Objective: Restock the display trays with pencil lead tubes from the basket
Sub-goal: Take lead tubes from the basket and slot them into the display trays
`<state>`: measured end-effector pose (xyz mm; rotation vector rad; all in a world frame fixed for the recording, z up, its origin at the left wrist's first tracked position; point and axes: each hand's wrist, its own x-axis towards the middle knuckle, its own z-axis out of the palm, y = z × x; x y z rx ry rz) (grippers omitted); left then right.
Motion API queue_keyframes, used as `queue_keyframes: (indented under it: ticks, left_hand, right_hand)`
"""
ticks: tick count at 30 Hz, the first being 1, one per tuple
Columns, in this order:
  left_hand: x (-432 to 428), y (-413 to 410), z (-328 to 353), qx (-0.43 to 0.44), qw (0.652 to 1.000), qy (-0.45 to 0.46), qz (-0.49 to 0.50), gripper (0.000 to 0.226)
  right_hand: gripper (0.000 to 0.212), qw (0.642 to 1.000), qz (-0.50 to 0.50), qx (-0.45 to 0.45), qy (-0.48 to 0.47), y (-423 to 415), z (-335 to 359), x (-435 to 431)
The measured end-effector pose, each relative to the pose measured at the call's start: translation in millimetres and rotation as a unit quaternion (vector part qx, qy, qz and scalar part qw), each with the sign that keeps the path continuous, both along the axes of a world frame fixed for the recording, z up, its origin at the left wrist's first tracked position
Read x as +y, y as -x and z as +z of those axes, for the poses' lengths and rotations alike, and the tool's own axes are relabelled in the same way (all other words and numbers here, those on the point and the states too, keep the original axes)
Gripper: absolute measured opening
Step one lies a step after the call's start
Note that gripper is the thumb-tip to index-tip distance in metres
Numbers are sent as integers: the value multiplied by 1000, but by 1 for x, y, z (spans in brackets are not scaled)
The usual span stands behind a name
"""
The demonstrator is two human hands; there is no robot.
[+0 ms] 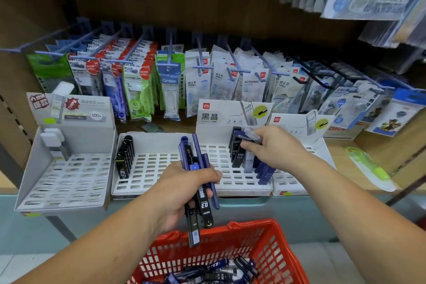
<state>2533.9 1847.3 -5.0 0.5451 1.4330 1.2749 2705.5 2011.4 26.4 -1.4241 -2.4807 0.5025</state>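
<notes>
My left hand [184, 189] grips a bundle of blue and black pencil lead tubes [198, 180] upright above the red basket [274, 244], which holds several more tubes [219, 272]. My right hand [272, 147] reaches into the middle-right white display tray [232, 180] and pinches a pale blue tube [251, 135] over the black and blue HB 0.5 tubes [239, 154] standing there. The middle-left tray [149, 168] has a row of black tubes [124, 157] along its left side. The left grey tray [64, 177] holds a few white tubes at its back.
A further white tray [311, 147] lies behind my right wrist. Packets of correction tape [170, 85] hang on hooks behind the trays, with more hanging packs above. A green packet [368, 168] lies on the shelf at right. A teal shelf edge [288, 214] runs in front.
</notes>
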Motion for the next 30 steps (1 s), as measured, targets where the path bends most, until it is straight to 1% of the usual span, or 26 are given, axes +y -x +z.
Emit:
queue_keyframes:
  ticks: [1, 2, 3, 5, 6, 8, 10, 11, 15, 18, 21, 24, 28, 29, 30]
  left_hand:
    - [0, -1, 0, 1, 1000, 1, -4, 29]
    - [0, -2, 0, 1, 1000, 1, -9, 29]
    - [0, -3, 1, 0, 1000, -2, -14, 29]
    - [1, -4, 3, -9, 1000, -8, -20, 29]
    - [1, -5, 4, -13, 1000, -10, -24, 28]
    - [1, -6, 4, -20, 999, -14, -30, 27]
    - [2, -9, 3, -31, 999, -26, -32, 27]
    - [2, -11, 3, -36, 998, -30, -32, 27]
    - [3, -15, 6, -41, 998, -41, -30, 29]
    - [3, -15, 8, -51, 998, -43, -17, 33]
    - [5, -14, 7, -61, 997, -45, 12, 35]
    - [8, -12, 5, -53, 996, -54, 42, 34]
    - [11, -11, 4, -58, 993, -59, 81, 24]
    - [12, -11, 4, -61, 992, -60, 88, 23]
    - [13, -12, 4, -62, 992, -60, 93, 22]
  right_hand:
    - [35, 1000, 5, 9, 1, 1, 0, -1]
    - [34, 999, 6, 37, 5, 2, 2, -4]
    - [40, 996, -1, 88, 10, 2, 4, -6]
    - [69, 976, -45, 207, 51, 3, 15, -16]
    - [76, 964, -72, 243, 84, 4, 22, -23]
    - [79, 937, -112, 280, 176, 7, 35, -36]
    - [72, 905, -136, 321, 245, 9, 41, -46]
    - [68, 897, -142, 328, 261, 9, 42, -50]
    - [63, 893, -157, 308, 289, 4, 33, -60]
    - [53, 878, -162, 322, 313, -2, 28, -65]
    - [44, 883, -124, 322, 318, -4, 20, -70]
    - [46, 896, -98, 303, 309, -3, 14, -73]
    - [51, 890, -46, 305, 336, -9, 15, -71]
    - [50, 892, -28, 304, 335, -12, 15, -70]
    - [47, 902, -9, 294, 317, -14, 15, -69]
